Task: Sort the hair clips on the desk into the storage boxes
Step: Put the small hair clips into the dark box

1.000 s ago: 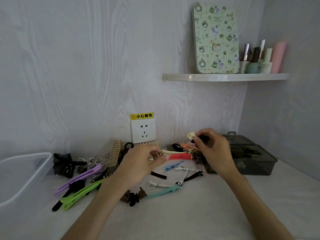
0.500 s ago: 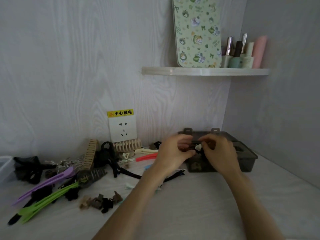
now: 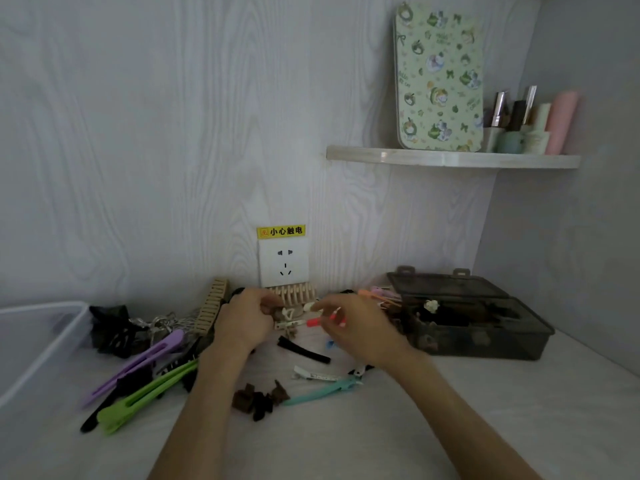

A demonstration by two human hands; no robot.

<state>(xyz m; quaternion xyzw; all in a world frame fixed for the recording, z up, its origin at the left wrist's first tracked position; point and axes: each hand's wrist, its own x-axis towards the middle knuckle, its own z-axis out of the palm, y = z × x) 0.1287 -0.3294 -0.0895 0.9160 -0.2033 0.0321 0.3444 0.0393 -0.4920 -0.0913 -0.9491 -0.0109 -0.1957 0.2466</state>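
Both hands work in the middle of the pile of hair clips on the pale worktop point(image 3: 346, 441), so the step in hand looks like picking the next clips to sort. The left hand point(image 3: 244, 322) curls its fingers around a small brown-and-cream clip point(image 3: 285, 313). The right hand point(image 3: 353, 327) appears to pinch a slim red clip point(image 3: 320, 321) at its fingertips, though blur makes that grip uncertain. The smoky dark plastic storage box point(image 3: 485, 336) stands open just right of the right hand, with clips already inside; the clear plastic storage box point(image 3: 41, 344) sits at the far left edge. That makes 2 boxes. Loose on the worktop lie 1 long purple clip point(image 3: 138, 362), 1 long green clip point(image 3: 145, 400), 1 teal clip point(image 3: 322, 393), 1 black bar clip point(image 3: 304, 349) and a cluster of small brown claw clips point(image 3: 258, 398) too bunched to count. The next move likely calls for carrying the held clips to whichever box suits them and releasing them there.
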